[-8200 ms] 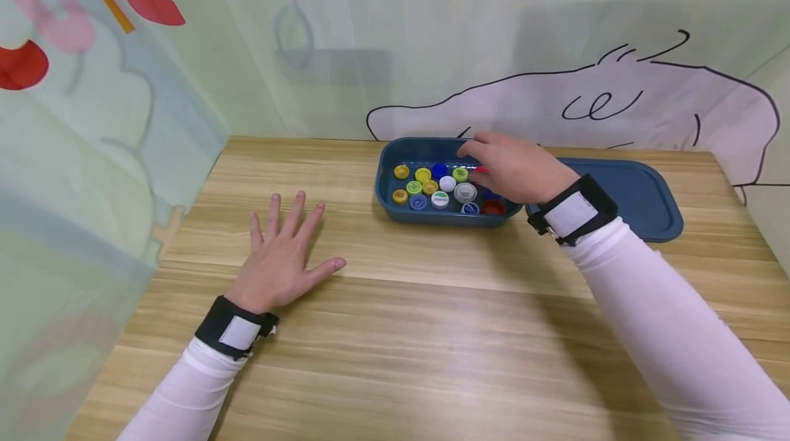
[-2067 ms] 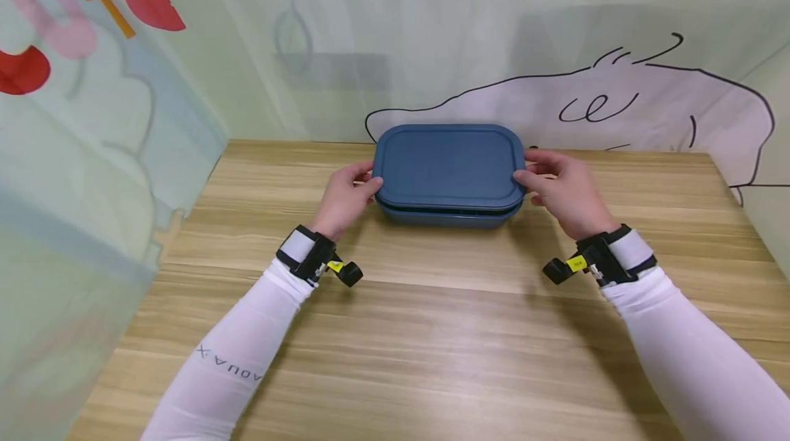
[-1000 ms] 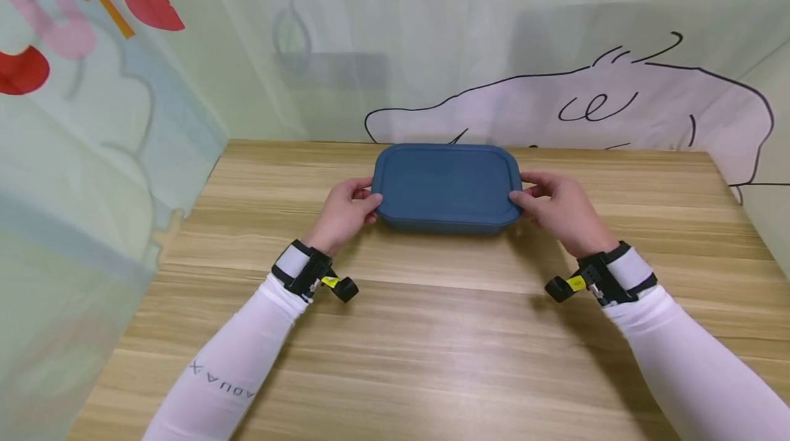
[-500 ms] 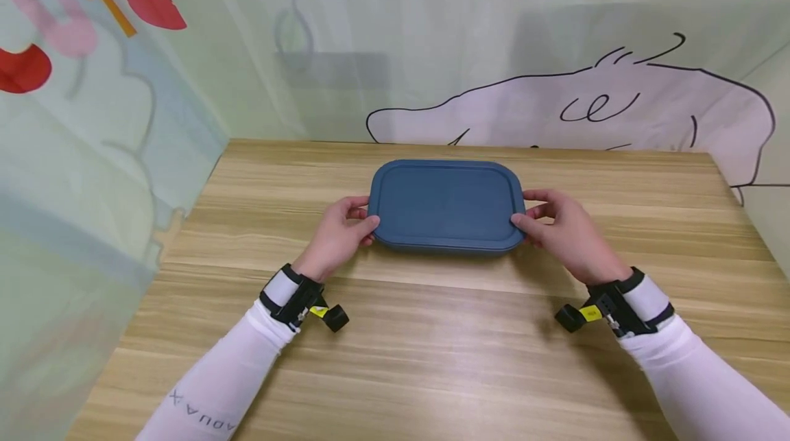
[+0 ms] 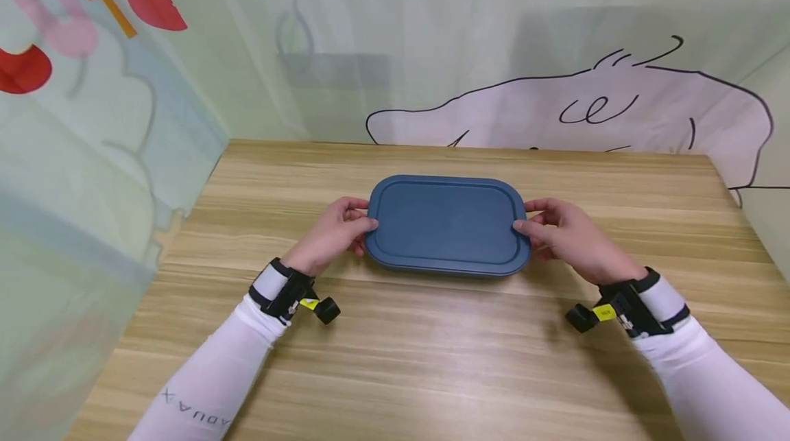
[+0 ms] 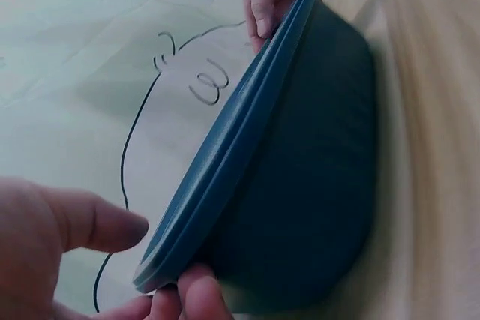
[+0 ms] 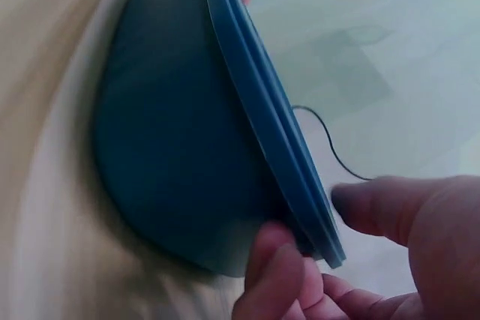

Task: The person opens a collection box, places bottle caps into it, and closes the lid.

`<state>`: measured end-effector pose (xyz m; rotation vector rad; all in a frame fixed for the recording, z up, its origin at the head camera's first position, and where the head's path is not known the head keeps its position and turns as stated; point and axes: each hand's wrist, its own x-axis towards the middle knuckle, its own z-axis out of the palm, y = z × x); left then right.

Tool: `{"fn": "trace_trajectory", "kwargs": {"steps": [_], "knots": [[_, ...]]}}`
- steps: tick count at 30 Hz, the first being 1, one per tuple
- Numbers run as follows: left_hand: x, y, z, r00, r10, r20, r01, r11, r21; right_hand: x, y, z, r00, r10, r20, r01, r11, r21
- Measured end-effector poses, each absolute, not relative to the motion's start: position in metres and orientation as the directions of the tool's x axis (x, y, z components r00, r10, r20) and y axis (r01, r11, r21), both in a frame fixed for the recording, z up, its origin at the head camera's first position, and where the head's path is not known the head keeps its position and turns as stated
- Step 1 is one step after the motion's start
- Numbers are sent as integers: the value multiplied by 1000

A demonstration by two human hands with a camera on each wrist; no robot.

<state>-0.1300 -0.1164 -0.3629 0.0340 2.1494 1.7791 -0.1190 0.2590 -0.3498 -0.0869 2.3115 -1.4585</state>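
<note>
A dark blue rectangular storage box (image 7: 172,118) has its matching lid (image 5: 447,225) on top, which hides what is inside. My left hand (image 5: 330,235) holds the left end, thumb on the lid's rim and fingers curled beneath it. At the opposite end, my right hand (image 5: 574,239) grips the rim the same way. Both wrist views show the lid's edge lying along the box wall (image 6: 307,170). Whether the box bottom touches the table cannot be told for sure.
The wood-grain table (image 5: 420,359) extends around the box on all sides. Behind it hangs a pale printed cloth (image 5: 432,36) with cartoon drawings, and another cloth side (image 5: 74,221) borders the left. Each wrist wears a black strap with a small camera (image 5: 327,311).
Earlier the box stood uncovered with several bottle caps inside and its lid to the right. The lid then went on and its front gap closed. Both hands have since brought the box nearer.
</note>
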Motion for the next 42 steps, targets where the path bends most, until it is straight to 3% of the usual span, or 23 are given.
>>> {"fn": "trace_trajectory", "kwargs": {"steps": [9,26,42], "knots": [[-163,-115,-363,-945,202,-258,-201,266,943,-144,251,-357,-953,-175,-246,142,459,-877],[-161,-112,-365,-941,222,-256,-202,238,950,-145,252,-355,-948,-211,-239,129,432,-893],[-163,-117,-362,-976,167,-139,-74,346,935,-143,259,-350,-970,-172,-174,40,591,-806]]}}
